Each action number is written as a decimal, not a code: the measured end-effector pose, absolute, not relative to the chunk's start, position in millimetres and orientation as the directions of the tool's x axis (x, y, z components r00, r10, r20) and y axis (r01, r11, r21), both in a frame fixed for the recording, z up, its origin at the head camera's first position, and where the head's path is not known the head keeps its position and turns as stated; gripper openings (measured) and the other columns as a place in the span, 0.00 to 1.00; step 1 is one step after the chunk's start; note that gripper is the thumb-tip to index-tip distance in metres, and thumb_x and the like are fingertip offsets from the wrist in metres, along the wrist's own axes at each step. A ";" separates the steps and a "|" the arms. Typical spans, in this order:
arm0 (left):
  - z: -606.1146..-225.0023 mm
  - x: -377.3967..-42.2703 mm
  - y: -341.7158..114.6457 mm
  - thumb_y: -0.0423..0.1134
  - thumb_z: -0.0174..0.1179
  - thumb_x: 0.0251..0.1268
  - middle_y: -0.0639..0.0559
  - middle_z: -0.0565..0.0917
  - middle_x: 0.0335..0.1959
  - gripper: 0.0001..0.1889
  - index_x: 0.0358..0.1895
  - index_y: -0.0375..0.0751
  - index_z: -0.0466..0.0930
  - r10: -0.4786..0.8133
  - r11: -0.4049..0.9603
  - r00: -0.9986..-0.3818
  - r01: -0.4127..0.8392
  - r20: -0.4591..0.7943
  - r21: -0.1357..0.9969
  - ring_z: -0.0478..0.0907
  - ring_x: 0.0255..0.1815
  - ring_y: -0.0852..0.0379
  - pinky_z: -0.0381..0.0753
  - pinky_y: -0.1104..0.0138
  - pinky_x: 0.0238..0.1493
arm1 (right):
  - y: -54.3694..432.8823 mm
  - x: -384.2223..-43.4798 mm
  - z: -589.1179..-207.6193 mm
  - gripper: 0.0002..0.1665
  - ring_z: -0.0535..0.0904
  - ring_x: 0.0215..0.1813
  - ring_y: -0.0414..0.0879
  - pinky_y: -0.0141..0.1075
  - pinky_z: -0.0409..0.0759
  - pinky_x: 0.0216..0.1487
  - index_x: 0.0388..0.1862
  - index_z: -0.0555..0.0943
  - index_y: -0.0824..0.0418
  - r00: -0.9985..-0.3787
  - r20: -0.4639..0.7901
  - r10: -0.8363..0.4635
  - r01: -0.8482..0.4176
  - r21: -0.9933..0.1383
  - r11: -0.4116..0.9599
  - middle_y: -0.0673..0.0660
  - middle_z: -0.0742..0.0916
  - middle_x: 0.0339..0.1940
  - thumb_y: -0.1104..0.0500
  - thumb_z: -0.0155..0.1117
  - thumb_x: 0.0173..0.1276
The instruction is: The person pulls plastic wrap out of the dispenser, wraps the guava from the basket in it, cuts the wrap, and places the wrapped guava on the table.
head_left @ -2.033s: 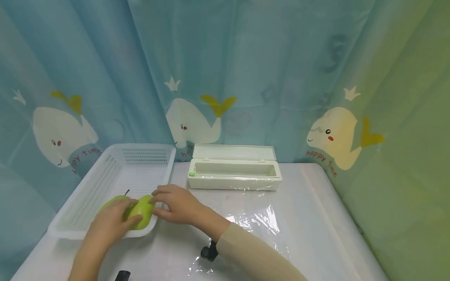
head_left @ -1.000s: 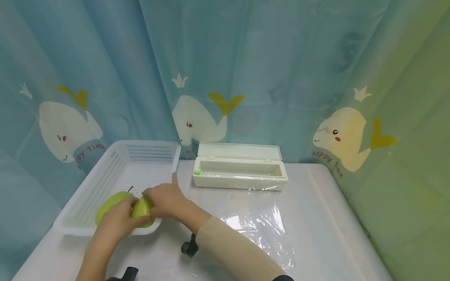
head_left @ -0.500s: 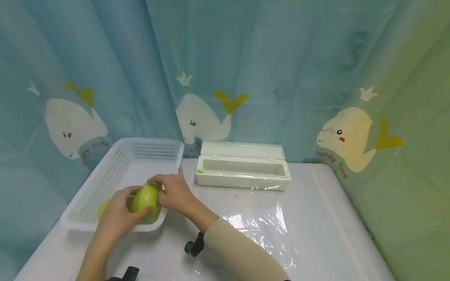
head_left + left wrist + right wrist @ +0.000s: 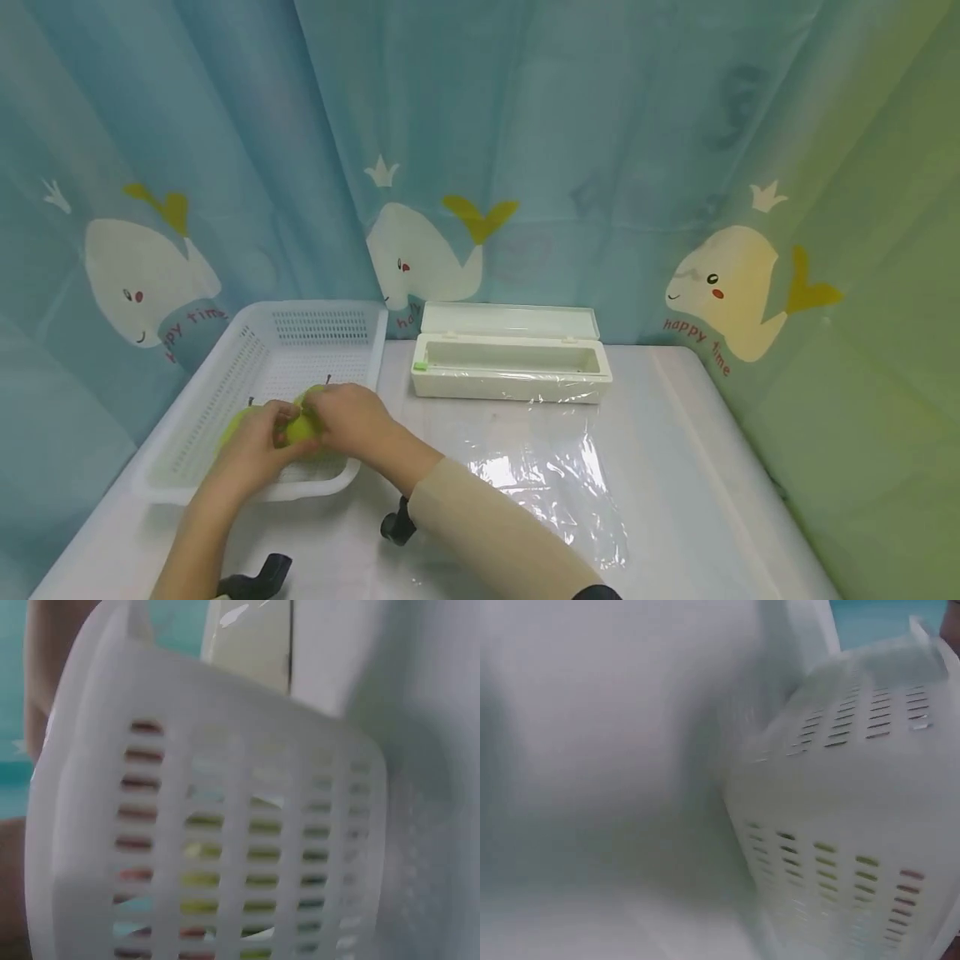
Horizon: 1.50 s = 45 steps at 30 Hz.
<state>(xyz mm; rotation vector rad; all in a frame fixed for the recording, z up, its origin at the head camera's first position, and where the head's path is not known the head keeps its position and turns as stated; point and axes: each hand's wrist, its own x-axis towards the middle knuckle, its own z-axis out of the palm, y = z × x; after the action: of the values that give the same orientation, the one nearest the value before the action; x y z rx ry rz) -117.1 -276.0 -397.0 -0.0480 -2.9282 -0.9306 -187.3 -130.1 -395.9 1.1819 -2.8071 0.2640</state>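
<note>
With the fingers of my left hand (image 4: 253, 448) and right hand (image 4: 354, 421) curled round it, I held a green pear (image 4: 303, 430) at the near right corner of a white basket (image 4: 318, 357), a second green fruit (image 4: 236, 423) just left of it. To the basket's right, a long white box (image 4: 510, 387) stood on the desk (image 4: 690, 475) with its lid (image 4: 510, 321) raised, clear film (image 4: 551, 500) spread before it and a whale-print curtain (image 4: 570, 125) behind.

Green fruit (image 4: 303, 428) partly hidden by my left hand (image 4: 258, 446) and right hand (image 4: 350, 417), basket (image 4: 232, 840) cut off in wrist views
</note>
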 end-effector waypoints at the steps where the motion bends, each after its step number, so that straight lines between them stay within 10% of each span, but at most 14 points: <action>1: -396.3 -117.4 -277.2 0.43 0.71 0.59 0.35 0.81 0.41 0.30 0.55 0.22 0.72 0.005 0.829 -0.998 0.039 0.064 0.558 0.76 0.38 0.46 0.76 0.59 0.35 | -133.1 -187.7 -394.7 0.26 0.77 0.35 0.32 0.24 0.75 0.38 0.53 0.82 0.41 -0.707 0.098 -0.700 -0.707 -0.090 0.701 0.38 0.87 0.40 0.35 0.72 0.59; 13: -400.7 -115.5 -276.8 0.46 0.66 0.65 0.21 0.75 0.56 0.37 0.66 0.21 0.64 -0.018 0.856 -1.000 -0.028 -0.025 0.516 0.74 0.56 0.26 0.76 0.39 0.51 | -154.6 -189.3 -395.6 0.33 0.76 0.36 0.39 0.31 0.75 0.29 0.62 0.71 0.33 -0.773 -0.085 -0.628 -0.621 -0.095 0.778 0.46 0.81 0.46 0.39 0.74 0.59; 20: -400.3 -119.8 -277.3 0.42 0.57 0.73 0.25 0.79 0.49 0.38 0.72 0.20 0.48 -0.039 0.792 -0.994 -0.092 -0.100 0.604 0.83 0.39 0.41 0.83 0.51 0.40 | -156.6 -191.5 -398.9 0.29 0.79 0.34 0.38 0.30 0.77 0.30 0.59 0.70 0.40 -0.794 -0.050 -0.606 -0.599 -0.113 0.793 0.44 0.84 0.37 0.42 0.72 0.63; 27: -394.6 -118.2 -280.0 0.41 0.52 0.76 0.16 0.60 0.68 0.39 0.75 0.18 0.41 -0.079 0.800 -0.995 -0.096 -0.054 0.592 0.61 0.67 0.19 0.65 0.33 0.63 | -150.2 -192.0 -401.8 0.40 0.79 0.35 0.38 0.29 0.78 0.33 0.66 0.72 0.44 -0.778 0.052 -0.626 -0.629 -0.049 0.776 0.46 0.84 0.40 0.40 0.76 0.56; 31: -392.9 -116.3 -280.7 0.39 0.54 0.76 0.22 0.76 0.51 0.37 0.75 0.19 0.45 -0.112 0.781 -0.991 -0.044 0.070 0.623 0.81 0.38 0.33 0.83 0.52 0.41 | -144.1 -191.3 -400.2 0.42 0.76 0.39 0.38 0.28 0.76 0.35 0.71 0.70 0.42 -0.750 0.180 -0.637 -0.655 -0.064 0.753 0.47 0.83 0.46 0.36 0.73 0.58; 34: -394.1 -115.2 -274.7 0.38 0.58 0.74 0.28 0.74 0.49 0.37 0.74 0.21 0.50 -0.145 0.746 -0.972 0.017 0.188 0.665 0.80 0.32 0.41 0.82 0.60 0.31 | -135.9 -186.3 -396.5 0.42 0.77 0.46 0.39 0.27 0.78 0.44 0.73 0.69 0.42 -0.743 0.281 -0.608 -0.662 -0.170 0.730 0.50 0.80 0.55 0.37 0.71 0.62; 38: -392.6 -114.7 -262.7 0.42 0.59 0.73 0.23 0.59 0.70 0.38 0.75 0.26 0.51 -0.209 0.665 -0.943 0.057 0.259 0.744 0.75 0.54 0.26 0.85 0.54 0.44 | -122.8 -178.0 -393.4 0.40 0.79 0.51 0.39 0.24 0.78 0.49 0.74 0.69 0.46 -0.757 0.362 -0.544 -0.653 -0.420 0.630 0.53 0.75 0.61 0.48 0.72 0.64; 45: -385.5 -116.9 -244.7 0.44 0.64 0.69 0.34 0.60 0.73 0.37 0.74 0.34 0.57 -0.304 0.543 -0.904 0.095 0.301 0.834 0.68 0.61 0.34 0.72 0.84 0.42 | -99.0 -169.9 -392.1 0.40 0.78 0.56 0.39 0.19 0.78 0.50 0.73 0.70 0.54 -0.804 0.406 -0.435 -0.568 -0.741 0.358 0.54 0.74 0.59 0.63 0.71 0.61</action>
<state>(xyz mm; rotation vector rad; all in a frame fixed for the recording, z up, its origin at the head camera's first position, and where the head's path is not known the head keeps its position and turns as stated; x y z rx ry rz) -116.9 -244.7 -385.5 0.1705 -2.3704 -1.3173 -169.9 -99.0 -392.1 0.9188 -2.4712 1.4359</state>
